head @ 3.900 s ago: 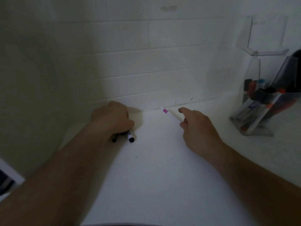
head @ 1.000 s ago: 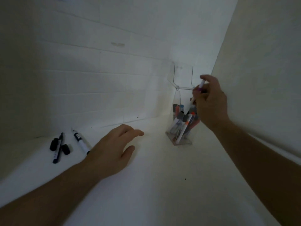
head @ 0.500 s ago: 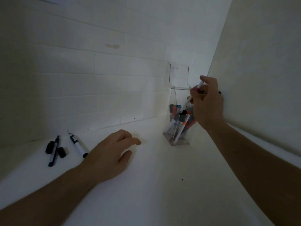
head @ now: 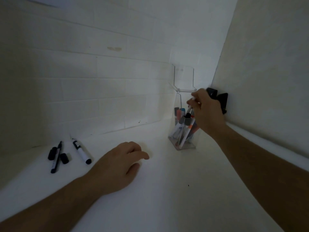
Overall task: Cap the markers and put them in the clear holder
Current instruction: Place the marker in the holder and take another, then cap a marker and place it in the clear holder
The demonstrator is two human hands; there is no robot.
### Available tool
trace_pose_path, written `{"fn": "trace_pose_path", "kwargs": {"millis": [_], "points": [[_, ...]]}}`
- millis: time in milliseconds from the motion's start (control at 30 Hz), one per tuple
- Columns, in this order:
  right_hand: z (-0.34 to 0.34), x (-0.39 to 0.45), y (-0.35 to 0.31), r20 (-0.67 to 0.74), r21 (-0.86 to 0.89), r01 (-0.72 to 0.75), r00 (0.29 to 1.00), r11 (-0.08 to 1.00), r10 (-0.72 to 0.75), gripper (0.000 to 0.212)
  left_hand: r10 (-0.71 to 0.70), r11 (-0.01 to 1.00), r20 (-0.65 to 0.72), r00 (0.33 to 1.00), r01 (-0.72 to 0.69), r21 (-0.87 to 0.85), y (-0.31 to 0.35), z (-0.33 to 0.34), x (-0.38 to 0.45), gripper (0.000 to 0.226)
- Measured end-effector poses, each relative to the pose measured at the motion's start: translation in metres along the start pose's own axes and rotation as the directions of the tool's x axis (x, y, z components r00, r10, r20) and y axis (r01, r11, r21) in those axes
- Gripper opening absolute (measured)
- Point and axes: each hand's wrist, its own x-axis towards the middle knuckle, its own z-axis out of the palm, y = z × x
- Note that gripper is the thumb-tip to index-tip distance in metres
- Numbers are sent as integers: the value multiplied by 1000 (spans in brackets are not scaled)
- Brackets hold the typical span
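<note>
right hand (head: 206, 109) grip clamped on white marker (head: 189, 109), tip down in clear holder (head: 177, 104) far right (other markers inside) | left hand (head: 119, 164) flat on counter (head: 167, 190), fingers relaxed, grip apart | far left: thin black pen (head: 56, 157), two caps, white marker with black ends (head: 81, 151)

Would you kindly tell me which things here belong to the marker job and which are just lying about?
Belongs to the job:
clear holder
white marker in the right hand
thin black pen
thick marker
two loose black caps

Just lying about:
black object by the wall
</note>
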Motion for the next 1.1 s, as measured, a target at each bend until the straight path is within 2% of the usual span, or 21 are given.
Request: {"fn": "trace_pose_path", "kwargs": {"millis": [100,200,367,500,600,667,700,767,833,900,1000,1033,1100], "points": [[8,-7,9,167,-171,-47,983,984,76,23,1,1000,-4,1000,-1,1,0,-1,0,33],[14,-8,11,178,-269,-42,980,962,93,27,2,1000,-11,1000,-2,-7,1,-1,-1,33],[16,-1,6,173,-218,-115,973,969,155,30,6,1000,2,1000,-6,13,0,1,0,33],[14,-9,6,77,-153,-156,983,976,169,29,17,1000,-13,1000,-17,2,2,-1,0,35],[15,-13,8,134,-177,-142,977,974,167,32,21,1000,-21,1000,-21,0,2,-4,-1,35],[16,-15,4,139,-117,-153,976,981,168,33,25,1000,-27,999,-25,2,0,-9,-1,35],[16,-16,1,103,-100,-127,985,987,137,33,27,1000,-37,999,-27,13,-2,-12,-1,34],[20,-22,-9,-19,-156,42,999,987,-45,30,22,999,-79,997,-19,38,-7,-20,2,31],[32,-33,-27,-35,-204,214,974,955,-226,26,-14,998,-143,990,23,66,-14,-33,5,28],[55,-47,-54,109,-102,250,965,963,-239,25,-86,992,-208,974,103,73,-22,-51,4,25],[103,-75,-92,282,74,327,899,942,-335,24,-213,966,-280,936,245,84,-37,-87,-1,24],[119,-83,-103,307,137,349,875,927,-375,25,-279,947,-270,922,310,80,-44,-101,-2,23],[144,-95,-126,421,233,278,835,932,-355,31,-451,885,-188,872,465,34,-59,-125,-9,23]]}}
